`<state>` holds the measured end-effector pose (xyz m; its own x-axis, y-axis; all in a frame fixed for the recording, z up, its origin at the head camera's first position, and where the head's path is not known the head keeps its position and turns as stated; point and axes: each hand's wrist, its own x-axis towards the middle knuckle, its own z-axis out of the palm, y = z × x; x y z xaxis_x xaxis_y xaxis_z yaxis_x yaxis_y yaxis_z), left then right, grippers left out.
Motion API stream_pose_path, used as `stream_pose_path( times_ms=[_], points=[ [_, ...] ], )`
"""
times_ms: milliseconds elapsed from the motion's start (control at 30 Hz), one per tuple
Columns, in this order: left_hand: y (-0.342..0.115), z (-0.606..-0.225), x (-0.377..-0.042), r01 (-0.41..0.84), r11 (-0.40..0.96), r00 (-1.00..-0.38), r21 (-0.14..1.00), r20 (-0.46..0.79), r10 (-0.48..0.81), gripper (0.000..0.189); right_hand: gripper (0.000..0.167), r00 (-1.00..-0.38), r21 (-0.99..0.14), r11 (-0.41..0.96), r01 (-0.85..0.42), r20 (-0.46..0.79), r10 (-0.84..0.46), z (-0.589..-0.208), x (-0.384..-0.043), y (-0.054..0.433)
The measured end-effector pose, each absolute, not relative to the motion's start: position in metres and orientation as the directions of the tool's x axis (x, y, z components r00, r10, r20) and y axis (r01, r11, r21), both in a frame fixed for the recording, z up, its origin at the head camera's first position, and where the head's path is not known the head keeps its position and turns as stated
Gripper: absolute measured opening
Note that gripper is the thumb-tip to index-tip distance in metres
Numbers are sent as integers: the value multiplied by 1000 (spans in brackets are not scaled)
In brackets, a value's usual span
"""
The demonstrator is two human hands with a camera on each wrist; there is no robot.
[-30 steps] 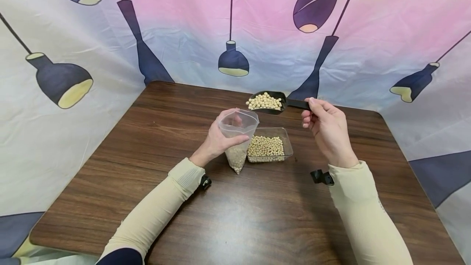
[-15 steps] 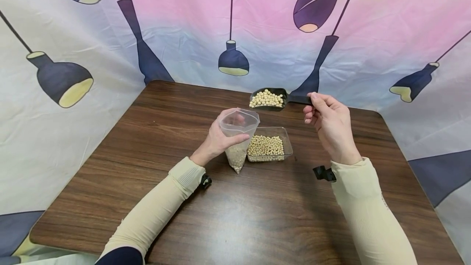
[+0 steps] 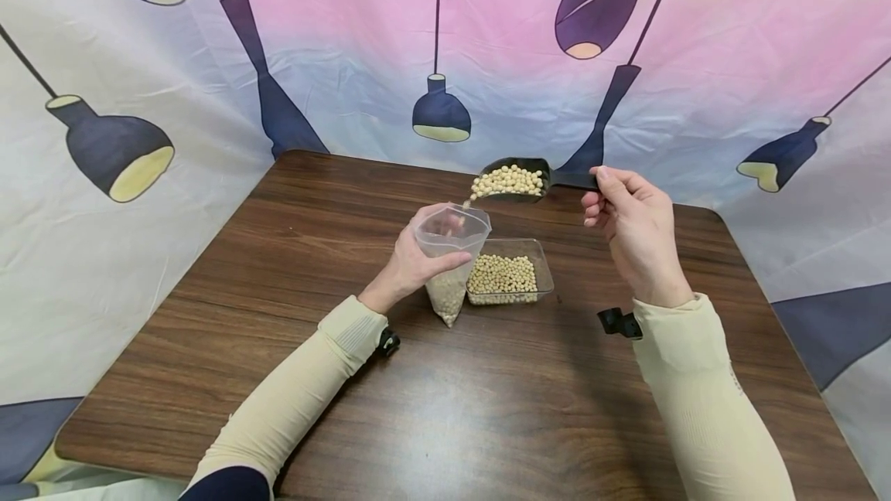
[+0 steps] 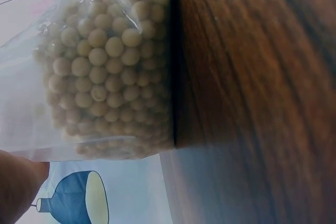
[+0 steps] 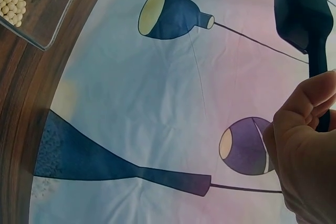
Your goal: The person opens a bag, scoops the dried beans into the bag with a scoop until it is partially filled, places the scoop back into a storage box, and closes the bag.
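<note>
My left hand (image 3: 416,257) grips a clear plastic bag (image 3: 455,253) near its top and keeps its mouth wide. Pale round beans (image 4: 105,72) fill the bag's lower part, and its base stands on the table in the left wrist view. With thumb and fingers my right hand (image 3: 636,230) pinches the handle of a black scoop (image 3: 546,168). The scoop is heaped with beans (image 3: 511,180) and tips toward the bag, a few beans dropping off its lip into the mouth. From the right wrist view only the scoop's underside shows.
Right beside the bag, a clear plastic tray (image 3: 546,277) holds more of the same beans. The brown wooden table (image 3: 278,253) meets a printed cloth backdrop (image 3: 348,99) along its far edge. A small dark speck lies right of the tray.
My right hand has moved up and to the right and tilted the scoop, and beans now fall from its lip. The left hand and the bag stay in place.
</note>
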<state>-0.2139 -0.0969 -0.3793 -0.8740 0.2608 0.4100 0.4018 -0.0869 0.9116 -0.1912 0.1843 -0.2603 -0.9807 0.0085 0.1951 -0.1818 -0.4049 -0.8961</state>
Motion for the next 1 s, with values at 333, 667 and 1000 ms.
stream_pose_path(
  times_ms=[333,667,1000],
  points=[
    [-96,-359,-200,395,-82,-876,915,402,266,68,20,-977,-891,-408,-201,211,19,-255,-191,187],
    [-95,-359,-201,393,-104,-872,914,406,275,68,24,-974,-891,-399,-216,223,28,-251,-190,189],
    [-95,-359,-200,381,-81,-880,921,388,272,68,19,-973,-891,-396,-224,231,31,-249,-189,189]
  ],
)
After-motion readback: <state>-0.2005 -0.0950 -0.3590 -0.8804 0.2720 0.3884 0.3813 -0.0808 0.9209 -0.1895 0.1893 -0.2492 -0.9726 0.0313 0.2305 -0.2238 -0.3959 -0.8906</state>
